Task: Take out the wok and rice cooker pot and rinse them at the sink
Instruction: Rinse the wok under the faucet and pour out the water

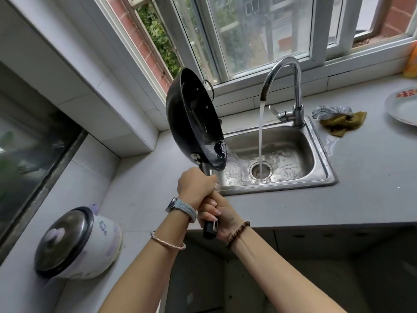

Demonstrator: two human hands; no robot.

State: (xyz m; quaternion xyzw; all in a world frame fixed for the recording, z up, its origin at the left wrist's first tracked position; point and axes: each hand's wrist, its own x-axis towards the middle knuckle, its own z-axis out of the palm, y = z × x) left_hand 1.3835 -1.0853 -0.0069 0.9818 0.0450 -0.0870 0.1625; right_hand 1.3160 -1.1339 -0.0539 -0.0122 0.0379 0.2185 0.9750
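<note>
- The black wok (194, 118) is tipped up on its edge above the left end of the sink (316, 170), hollow side facing right, with water spilling off its lower rim into the basin.
- Its handle (209, 229) runs down into both hands. The left hand (195, 186) is just below the bowl and the right hand (222, 214) is beneath it, near the handle's end.
- The tap (295, 86) runs a stream (261, 136) to the drain, just right of the wok.
- On the bench (372, 177) a lidded rice cooker (99, 240) sits far left, and a scrubber (331, 110), a cloth (343, 124) and a plate (401, 109) lie right of the sink.
- Right-hand fingers (209, 203) curl tightly round the handle; the left hand wraps it likewise.
</note>
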